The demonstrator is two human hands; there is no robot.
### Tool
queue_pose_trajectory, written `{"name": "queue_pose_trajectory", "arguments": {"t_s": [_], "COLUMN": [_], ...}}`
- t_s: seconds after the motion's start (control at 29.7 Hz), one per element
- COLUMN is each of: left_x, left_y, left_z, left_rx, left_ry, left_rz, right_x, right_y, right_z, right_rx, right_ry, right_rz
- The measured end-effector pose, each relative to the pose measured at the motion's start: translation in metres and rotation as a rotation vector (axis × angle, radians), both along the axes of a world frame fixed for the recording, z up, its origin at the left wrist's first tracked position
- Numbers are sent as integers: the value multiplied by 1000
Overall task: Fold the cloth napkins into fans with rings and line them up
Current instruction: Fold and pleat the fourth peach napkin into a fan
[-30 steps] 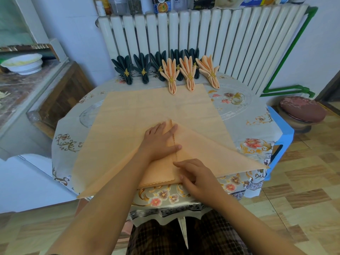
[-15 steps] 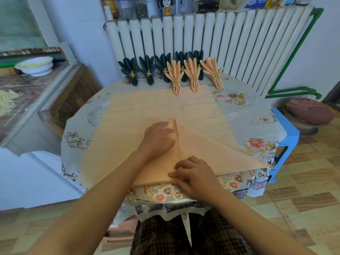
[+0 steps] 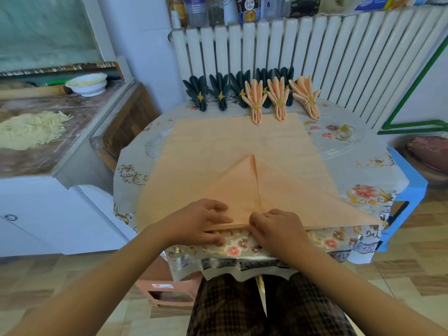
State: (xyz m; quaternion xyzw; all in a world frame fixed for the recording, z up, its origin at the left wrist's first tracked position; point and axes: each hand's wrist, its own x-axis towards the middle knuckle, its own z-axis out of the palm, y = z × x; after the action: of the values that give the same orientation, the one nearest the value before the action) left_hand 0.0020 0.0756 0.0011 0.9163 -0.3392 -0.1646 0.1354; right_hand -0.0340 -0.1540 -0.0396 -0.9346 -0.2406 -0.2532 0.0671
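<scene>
Bare tablecloth (image 3: 358, 151) right of the napkin (image 3: 232, 141) holds only 1 ring (image 3: 345, 135).

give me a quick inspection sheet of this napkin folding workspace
surface: round table in floral plastic cloth.
job's things: flat peach cloth napkin, two near corners folded to the centre; five dark green fans and three peach fans, ringed, at the back; loose gold ring.
clutter: nothing seen.
hands: left hand and right hand pinch the napkin's near edge.
cables: nothing seen.
surroundings: white radiator; white bowl on the side counter.
</scene>
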Motion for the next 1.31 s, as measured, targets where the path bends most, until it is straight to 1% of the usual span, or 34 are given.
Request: {"name": "queue_pose_trajectory", "arguments": {"t_s": [0.07, 0.17, 0.24, 0.34, 0.4, 0.44, 0.51, 0.61, 0.67, 0.77, 0.84, 0.94, 1.04, 1.21, 1.31], "left_x": [3, 14, 24, 43, 64, 74, 92, 115, 128, 137, 139, 143, 142, 141, 140], "left_y": [1, 8, 14, 17, 14, 10, 2, -27, -50, -78, -89, -105, -110, -117, -118], "left_z": [9, 31, 48, 79, 100, 110, 115, 97, 72, 34, 13, -11, -22, -33, -35], "left_rx": [64, 234, 346, 402, 323, 244, 23, -321, -430, -453, -461, -407, -360, -275, -257], "left_ry": [-21, -8, 22, 15, -20, -30, -5, 188, 218, 108, 70, -2, -82, -201, -261], "left_rz": [-10, 9, 61, 134, 143, 158, 256, 447, 567, 687, 755, 790, 830, 822, 815], "right_x": [0, -3, -6, -9, -9, -9, -11, -10, -9, -9, -8, -6, -7, -5, -4], "right_y": [0, 0, 0, 1, 2, 2, 2, 1, 0, 2, 3, 2, 7, 7, 7], "right_z": [0, -5, -7, -9, -10, -10, -11, -11, -11, -10, -9, -11, -9, -10, -8], "right_rx": [47, 84, 100, 126, 143, 158, 192, 223, 237, 254, 255, 222, 205, 215, 236], "right_ry": [5, 26, 42, 36, 27, 28, 36, 46, 68, 88, 87, 71, 60, 47, 62], "right_rz": [-29, -41, -61, -86, -93, -92, -85, -121, -148, -183, -200, -238, -263, -269, -283]}}
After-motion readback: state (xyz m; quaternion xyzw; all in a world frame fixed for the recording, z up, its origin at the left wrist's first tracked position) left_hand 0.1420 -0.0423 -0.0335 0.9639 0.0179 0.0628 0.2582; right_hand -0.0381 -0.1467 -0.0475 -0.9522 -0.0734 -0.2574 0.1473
